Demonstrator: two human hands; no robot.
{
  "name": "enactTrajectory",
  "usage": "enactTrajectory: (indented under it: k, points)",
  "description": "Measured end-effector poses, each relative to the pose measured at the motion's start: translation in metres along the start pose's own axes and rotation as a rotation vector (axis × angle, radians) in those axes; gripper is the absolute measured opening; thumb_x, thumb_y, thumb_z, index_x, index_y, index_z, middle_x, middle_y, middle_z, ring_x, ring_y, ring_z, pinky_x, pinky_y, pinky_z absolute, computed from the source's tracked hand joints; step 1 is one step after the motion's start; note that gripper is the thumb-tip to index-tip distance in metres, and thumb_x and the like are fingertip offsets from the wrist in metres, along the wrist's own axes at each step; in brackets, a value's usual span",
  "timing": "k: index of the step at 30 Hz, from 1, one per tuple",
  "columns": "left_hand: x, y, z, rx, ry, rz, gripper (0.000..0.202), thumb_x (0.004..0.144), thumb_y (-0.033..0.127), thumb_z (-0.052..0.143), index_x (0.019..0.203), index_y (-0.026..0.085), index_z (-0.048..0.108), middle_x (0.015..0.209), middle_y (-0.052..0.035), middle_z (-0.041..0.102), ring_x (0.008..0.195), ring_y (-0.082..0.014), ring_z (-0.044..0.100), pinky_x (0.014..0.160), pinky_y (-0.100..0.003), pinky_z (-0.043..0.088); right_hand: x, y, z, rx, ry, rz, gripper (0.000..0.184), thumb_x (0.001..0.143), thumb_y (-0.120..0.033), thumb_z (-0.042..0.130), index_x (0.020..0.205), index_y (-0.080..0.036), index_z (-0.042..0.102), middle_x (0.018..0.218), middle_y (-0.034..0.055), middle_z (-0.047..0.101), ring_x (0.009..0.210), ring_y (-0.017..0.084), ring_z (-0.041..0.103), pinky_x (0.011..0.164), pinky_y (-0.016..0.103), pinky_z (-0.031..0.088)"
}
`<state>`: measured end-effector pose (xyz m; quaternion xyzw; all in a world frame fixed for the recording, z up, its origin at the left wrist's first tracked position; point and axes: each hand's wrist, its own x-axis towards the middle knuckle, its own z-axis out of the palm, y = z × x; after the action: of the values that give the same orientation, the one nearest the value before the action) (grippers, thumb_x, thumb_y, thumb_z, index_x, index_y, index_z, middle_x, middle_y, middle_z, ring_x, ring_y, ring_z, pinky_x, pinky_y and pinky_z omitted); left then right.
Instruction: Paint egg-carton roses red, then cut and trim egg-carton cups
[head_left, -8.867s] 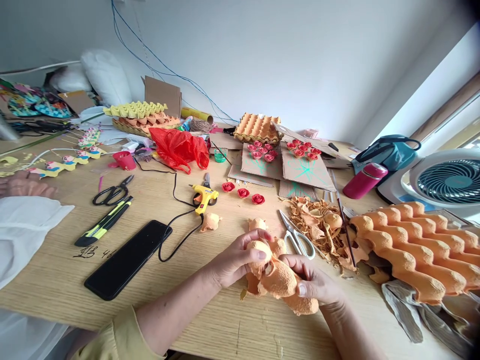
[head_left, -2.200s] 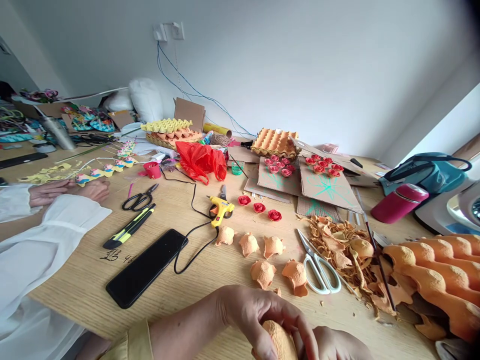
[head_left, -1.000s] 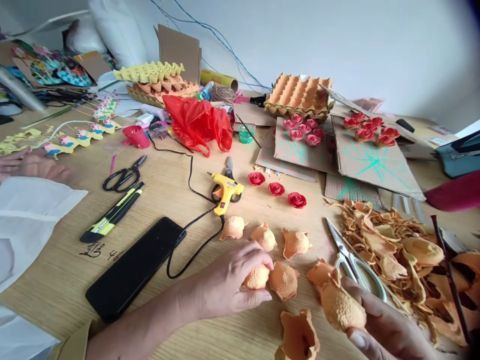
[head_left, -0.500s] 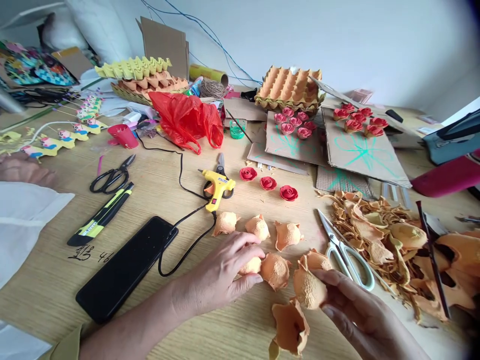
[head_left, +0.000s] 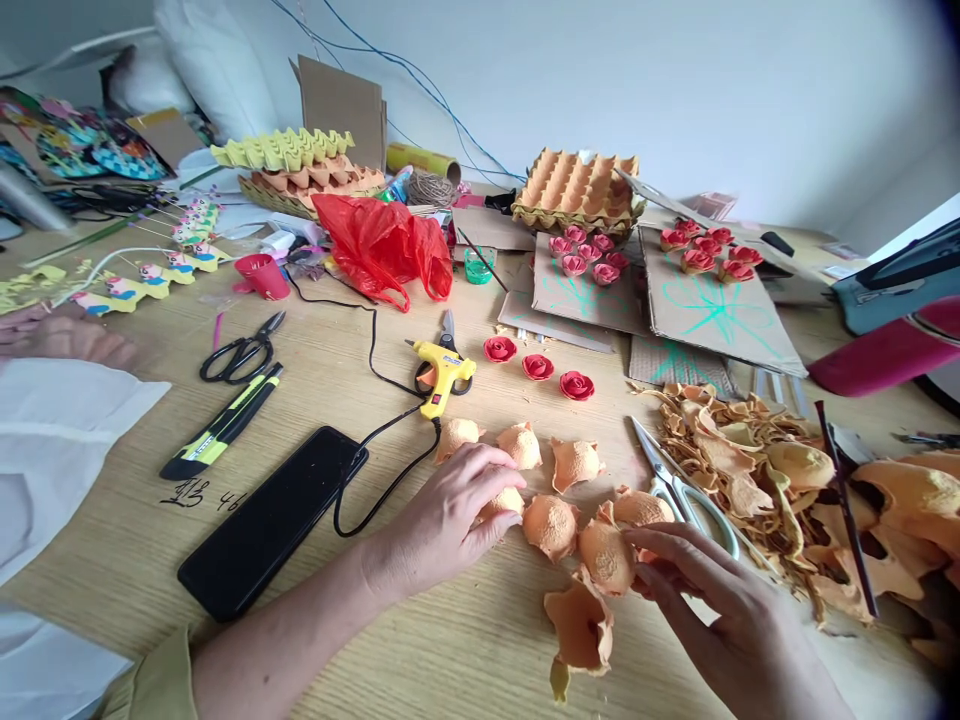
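Note:
My left hand (head_left: 442, 515) rests on the wooden table (head_left: 315, 350), its fingers closed over a small orange egg-carton cup (head_left: 504, 501). My right hand (head_left: 720, 610) holds another orange cup (head_left: 606, 556) by its edge, low over the table. More cut cups lie around them: three in a row (head_left: 520, 445) just beyond my left hand, one (head_left: 552, 524) between my hands and a torn one (head_left: 579, 628) nearest me. White-handled scissors (head_left: 679, 490) lie just right of the cups.
A heap of orange carton scraps (head_left: 757, 465) sits at the right. A yellow glue gun (head_left: 442, 372), black phone (head_left: 274, 520), black scissors (head_left: 244, 350) and utility knife (head_left: 221, 425) lie left. Red paper roses (head_left: 536, 365) and cardboard panels (head_left: 675, 300) lie behind. Another person's sleeve (head_left: 60, 440) at left.
My right hand has lowered its cup toward the table beside the others. My left hand stays on its cup. The view has shifted slightly.

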<state>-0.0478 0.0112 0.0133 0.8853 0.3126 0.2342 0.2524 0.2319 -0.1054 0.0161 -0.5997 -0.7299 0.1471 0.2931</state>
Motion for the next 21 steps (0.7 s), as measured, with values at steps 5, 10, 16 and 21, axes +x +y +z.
enactTrajectory:
  k: [5,10,16,21]
  points:
    - [0.001,-0.002,0.001,-0.011,0.048,0.018,0.014,0.098,0.022,0.060,0.111,0.020,0.065,0.118,-0.0072,0.065,0.115,-0.0214,0.061,0.105,-0.037,0.051,-0.004,-0.002,0.000,0.055,0.032,0.044,0.019,0.097,-0.029,0.061,0.112,-0.026,0.073,0.110,0.0065,0.073,0.068,0.011,0.073,0.050,0.014,0.058]
    - [0.002,-0.003,0.002,-0.028,0.062,0.017,0.014,0.096,0.018,0.062,0.109,0.019,0.065,0.115,-0.0067,0.066,0.113,-0.0206,0.061,0.101,-0.035,0.052,-0.009,-0.013,0.005,0.104,0.115,0.118,0.022,0.100,-0.031,0.057,0.114,-0.027,0.073,0.106,0.0070,0.071,0.074,0.012,0.071,0.038,0.012,0.049]
    - [0.002,-0.003,0.001,-0.037,0.082,0.029,0.012,0.096,0.019,0.061,0.108,0.019,0.065,0.112,-0.0064,0.067,0.110,-0.0204,0.062,0.099,-0.034,0.052,-0.007,-0.008,-0.001,-0.001,0.107,-0.033,0.021,0.097,-0.023,0.059,0.113,-0.028,0.072,0.098,0.0041,0.072,0.073,0.012,0.071,0.043,0.013,0.052]
    - [0.001,-0.002,0.002,-0.048,0.090,0.052,0.012,0.096,0.017,0.061,0.107,0.018,0.065,0.111,-0.0063,0.067,0.110,-0.0198,0.061,0.098,-0.034,0.051,-0.001,0.001,0.003,-0.198,0.201,-0.064,0.027,0.098,-0.028,0.059,0.124,-0.027,0.066,0.120,0.0084,0.067,0.101,0.021,0.070,0.081,0.032,0.063]
